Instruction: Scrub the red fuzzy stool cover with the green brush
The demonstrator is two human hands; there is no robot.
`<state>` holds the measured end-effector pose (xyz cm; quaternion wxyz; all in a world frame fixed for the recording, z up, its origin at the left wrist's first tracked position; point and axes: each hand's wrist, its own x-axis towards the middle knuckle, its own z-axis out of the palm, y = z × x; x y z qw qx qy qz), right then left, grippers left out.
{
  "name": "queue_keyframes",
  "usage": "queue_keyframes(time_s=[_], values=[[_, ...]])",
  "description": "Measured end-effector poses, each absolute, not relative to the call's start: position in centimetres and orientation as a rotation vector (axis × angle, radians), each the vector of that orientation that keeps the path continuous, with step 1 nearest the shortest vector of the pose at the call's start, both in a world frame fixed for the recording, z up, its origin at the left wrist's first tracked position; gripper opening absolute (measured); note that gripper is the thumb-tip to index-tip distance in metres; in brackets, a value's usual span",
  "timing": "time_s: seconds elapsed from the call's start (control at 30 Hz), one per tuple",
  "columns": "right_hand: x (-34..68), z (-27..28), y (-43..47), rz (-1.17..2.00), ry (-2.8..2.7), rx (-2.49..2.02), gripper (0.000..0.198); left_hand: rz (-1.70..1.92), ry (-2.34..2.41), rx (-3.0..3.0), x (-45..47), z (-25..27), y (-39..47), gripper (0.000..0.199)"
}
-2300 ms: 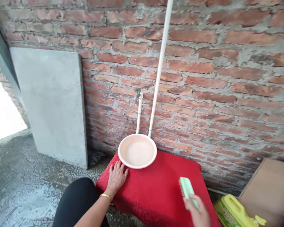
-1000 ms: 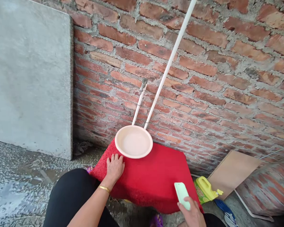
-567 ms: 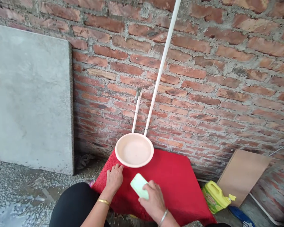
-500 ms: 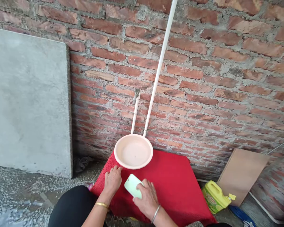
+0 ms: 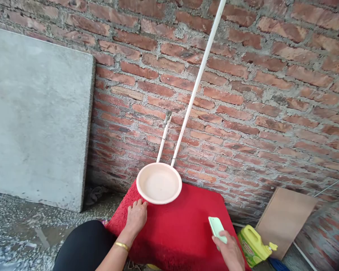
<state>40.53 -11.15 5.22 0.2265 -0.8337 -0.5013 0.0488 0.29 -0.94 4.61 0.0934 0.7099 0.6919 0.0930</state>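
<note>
1. Right hand [image 5: 228,249] grips the green brush [image 5: 216,227] near the right edge of the red cloth [image 5: 183,229].
2. Left hand [image 5: 137,216], fingers slightly spread, rests near the cloth's left edge.
3. A basin [image 5: 159,185] sits at its far-left corner.

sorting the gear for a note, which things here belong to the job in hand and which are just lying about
Seem part of the job:
green brush, in the right hand
red cloth, under the left hand
pale basin, on the cloth, likely

Seem just lying about, untouched:
yellow jug
grey slab
brown board
</note>
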Motion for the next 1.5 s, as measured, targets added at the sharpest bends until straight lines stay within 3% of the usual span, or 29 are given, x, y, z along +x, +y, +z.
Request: queue_keyframes(time_s=[0.17, 0.43, 0.77, 1.0, 1.3, 1.5], values=[[33.7, 5.6, -9.0, 0.318, -1.579, -2.103, 0.024, 0.287, 2.035, 2.14, 0.5, 4.6, -0.9, 0.036], [26.6, 5.1, -5.7, 0.126, -1.91, -2.157, 0.019, 0.271, 2.017, 2.124, 0.3, 4.5, -0.9, 0.036], [27.8, 7.0, -2.4, 0.378, -1.763, -2.24, 0.013, 0.275, 1.898, 2.201, 2.1, 5.2, -2.2, 0.036], [27.2, 6.0, 3.3, 0.536, -1.487, -2.239, 0.032, 0.26, 1.723, 2.252, 3.8, 4.3, -3.3, 0.041], [25.5, 5.2, 4.9, 0.44, -1.587, -2.279, 0.033, 0.198, 1.721, 2.185, 3.9, 1.3, -2.4, 0.04], [29.8, 6.8, 5.4, 0.369, -1.54, -2.394, 0.039, 0.453, 1.757, 2.313, 4.1, -2.2, -2.0, 0.038]])
